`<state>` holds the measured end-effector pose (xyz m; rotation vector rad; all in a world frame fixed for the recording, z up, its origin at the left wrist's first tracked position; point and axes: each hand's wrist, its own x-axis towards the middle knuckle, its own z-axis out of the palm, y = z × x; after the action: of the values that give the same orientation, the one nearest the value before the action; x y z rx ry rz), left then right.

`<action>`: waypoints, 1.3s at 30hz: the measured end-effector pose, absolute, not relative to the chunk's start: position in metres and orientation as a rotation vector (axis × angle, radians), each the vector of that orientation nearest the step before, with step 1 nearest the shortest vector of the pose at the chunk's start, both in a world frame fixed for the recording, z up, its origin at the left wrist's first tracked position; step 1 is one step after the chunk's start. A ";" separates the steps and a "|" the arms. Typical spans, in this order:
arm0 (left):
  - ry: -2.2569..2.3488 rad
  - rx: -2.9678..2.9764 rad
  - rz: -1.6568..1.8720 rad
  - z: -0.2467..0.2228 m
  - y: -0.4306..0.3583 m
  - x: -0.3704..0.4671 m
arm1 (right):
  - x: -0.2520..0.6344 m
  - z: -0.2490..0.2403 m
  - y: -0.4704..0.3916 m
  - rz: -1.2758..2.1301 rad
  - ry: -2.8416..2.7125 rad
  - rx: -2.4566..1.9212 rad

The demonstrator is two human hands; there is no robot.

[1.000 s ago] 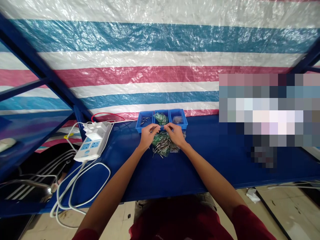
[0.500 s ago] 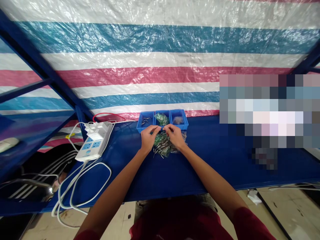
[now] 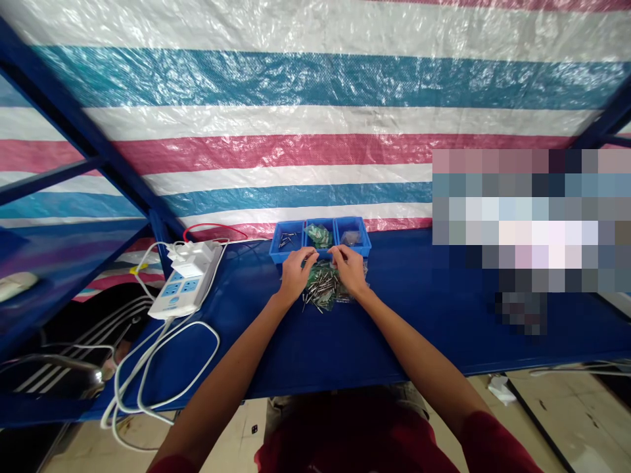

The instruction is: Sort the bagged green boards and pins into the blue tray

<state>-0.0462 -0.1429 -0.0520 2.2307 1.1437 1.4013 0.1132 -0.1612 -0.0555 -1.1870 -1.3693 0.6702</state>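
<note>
My left hand (image 3: pixel 297 270) and my right hand (image 3: pixel 348 268) reach over a pile of thin metal pin-like pieces (image 3: pixel 323 286). The pile lies on clear and green plastic bags. Thumb and fingers of each hand are pinched together, a small gap between the two hands. Whatever is in the fingertips is too small to make out. Just behind stands a blue three-compartment tray (image 3: pixel 365 250). A few metal pieces (image 3: pixel 286 240) lie in its left compartment, green plastic packets (image 3: pixel 319 235) fill the middle, and a clear bag (image 3: pixel 350 238) sits in the right one.
A white power strip (image 3: pixel 178 295) with plugged-in adapters (image 3: pixel 194 257) lies left on the blue table (image 3: pixel 325 355). Its white cables (image 3: pixel 217 341) loop over the front edge. A striped plastic sheet (image 3: pixel 296 151) closes off the back. The right side is pixelated.
My hands have drawn slightly apart from each other; before, their fingertips nearly met in front of the middle compartment. The pile and tray look the same.
</note>
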 end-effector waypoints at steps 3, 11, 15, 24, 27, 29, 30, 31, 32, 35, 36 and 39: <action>1.066 2.375 1.476 -0.057 -0.138 -0.046 | 0.113 -0.053 -0.163 0.617 -1.394 -1.199; 0.914 2.383 1.499 -0.060 -0.135 -0.049 | 0.115 -0.048 -0.166 0.577 -1.406 -1.255; 0.996 2.294 1.487 -0.059 -0.136 -0.049 | 0.114 -0.048 -0.166 0.617 -1.477 -1.243; 1.121 2.160 1.355 -0.044 -0.142 -0.053 | 0.113 -0.054 -0.163 0.841 -1.453 -1.137; 1.090 2.127 1.272 -0.042 -0.143 -0.052 | 0.114 -0.055 -0.161 0.906 -1.435 -1.098; 1.069 2.124 1.241 -0.043 -0.143 -0.050 | 0.114 -0.055 -0.161 0.910 -1.421 -1.098; 1.061 2.124 1.238 -0.043 -0.144 -0.050 | 0.114 -0.056 -0.160 0.899 -1.414 -1.107; 1.052 2.122 1.239 -0.044 -0.144 -0.049 | 0.114 -0.056 -0.160 0.888 -1.411 -1.116; 1.042 2.112 1.247 -0.044 -0.144 -0.049 | 0.114 -0.056 -0.160 0.878 -1.413 -1.118; 0.981 2.028 1.256 -0.043 -0.146 -0.049 | 0.115 -0.055 -0.161 0.901 -1.444 -1.066; 0.956 1.995 1.248 -0.043 -0.146 -0.049 | 0.115 -0.056 -0.161 0.923 -1.456 -1.039; 0.924 1.919 1.252 -0.044 -0.146 -0.049 | 0.115 -0.056 -0.161 0.974 -1.478 -0.969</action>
<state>-0.0492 -0.1464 -0.0440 1.9188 0.9241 1.2516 0.1151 -0.1609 -0.0564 -0.9690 -1.4776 0.9741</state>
